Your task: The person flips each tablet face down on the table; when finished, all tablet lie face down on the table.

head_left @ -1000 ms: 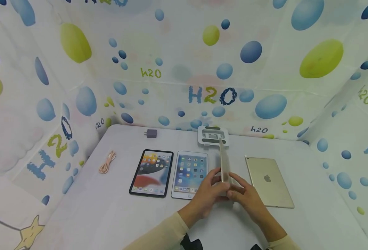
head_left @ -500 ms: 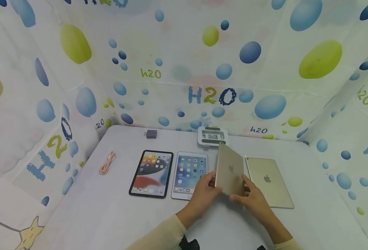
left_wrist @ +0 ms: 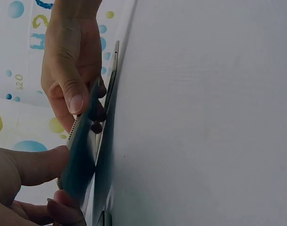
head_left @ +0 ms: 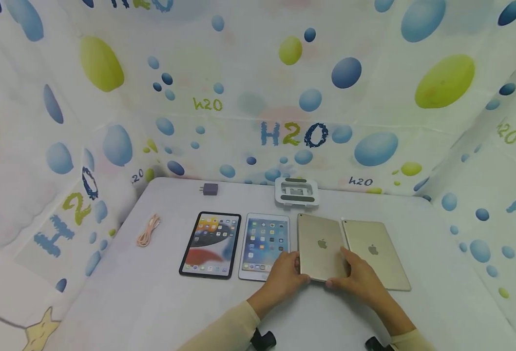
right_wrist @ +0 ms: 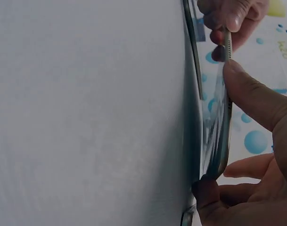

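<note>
Both hands hold a gold tablet (head_left: 321, 243), back side up with its apple logo showing. My left hand (head_left: 284, 275) grips its lower left corner, thumb on the near edge. My right hand (head_left: 360, 275) grips the lower right side, thumb also on the near edge. In the left wrist view the tablet (left_wrist: 79, 157) is tilted close over the table, its near end raised and its screen facing down. Another gold tablet (head_left: 378, 258) lies face down just to the right. A white-framed tablet (head_left: 266, 243) lies screen up to the left, partly covered by my left hand.
A black-framed tablet (head_left: 209, 243) lies screen up farther left. A coiled pinkish cable (head_left: 148, 230) sits near the table's left edge. A dark charger plug (head_left: 210, 189) and a white folding stand (head_left: 296, 192) are at the back, before a patterned curtain (head_left: 249, 73).
The held tablet has turned from edge-on to back side up and come down towards the table, between the white-framed tablet and the other gold one. Both hands keep their hold.
</note>
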The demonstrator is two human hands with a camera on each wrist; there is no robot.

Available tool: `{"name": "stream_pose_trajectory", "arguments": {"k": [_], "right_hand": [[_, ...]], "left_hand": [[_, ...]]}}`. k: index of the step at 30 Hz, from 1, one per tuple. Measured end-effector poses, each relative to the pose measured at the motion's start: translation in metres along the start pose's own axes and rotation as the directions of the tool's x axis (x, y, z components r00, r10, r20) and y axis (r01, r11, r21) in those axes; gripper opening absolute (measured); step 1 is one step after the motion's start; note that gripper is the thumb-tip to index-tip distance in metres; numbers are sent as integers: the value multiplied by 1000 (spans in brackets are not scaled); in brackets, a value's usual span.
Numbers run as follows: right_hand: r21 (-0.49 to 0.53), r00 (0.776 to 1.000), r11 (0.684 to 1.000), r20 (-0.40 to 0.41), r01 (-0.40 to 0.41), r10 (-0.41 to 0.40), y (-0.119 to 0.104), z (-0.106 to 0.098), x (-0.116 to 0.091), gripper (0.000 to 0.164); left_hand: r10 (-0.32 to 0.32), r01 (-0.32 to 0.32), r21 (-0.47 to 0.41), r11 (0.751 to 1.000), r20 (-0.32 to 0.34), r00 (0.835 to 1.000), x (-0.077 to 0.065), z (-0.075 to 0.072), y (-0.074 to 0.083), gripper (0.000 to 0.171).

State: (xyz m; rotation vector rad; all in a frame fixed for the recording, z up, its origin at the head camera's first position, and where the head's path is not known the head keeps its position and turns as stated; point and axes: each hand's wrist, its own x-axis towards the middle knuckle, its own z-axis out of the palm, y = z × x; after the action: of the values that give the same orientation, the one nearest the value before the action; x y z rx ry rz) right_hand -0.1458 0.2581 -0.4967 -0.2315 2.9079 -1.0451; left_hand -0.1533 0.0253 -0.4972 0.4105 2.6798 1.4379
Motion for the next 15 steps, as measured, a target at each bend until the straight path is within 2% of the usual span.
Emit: {"name": "stream_pose_trajectory", "arguments": {"k": [4,11,15], "right_hand": [[-27,1000,999,14,26,-26,0,0,3,110],[-88,999,996,38,20,-16,-2,0,7,110],[-119,998,993,59,-6,13,-3,2,8,114]], "left_hand": [[-24,24,8,1000,20,1000,-1,2,-1,35],[-68,81,-69,994,164,984,-1,-3,1,30],[-75,100,-116,988,203,976,-2,-9,3,27]]}}
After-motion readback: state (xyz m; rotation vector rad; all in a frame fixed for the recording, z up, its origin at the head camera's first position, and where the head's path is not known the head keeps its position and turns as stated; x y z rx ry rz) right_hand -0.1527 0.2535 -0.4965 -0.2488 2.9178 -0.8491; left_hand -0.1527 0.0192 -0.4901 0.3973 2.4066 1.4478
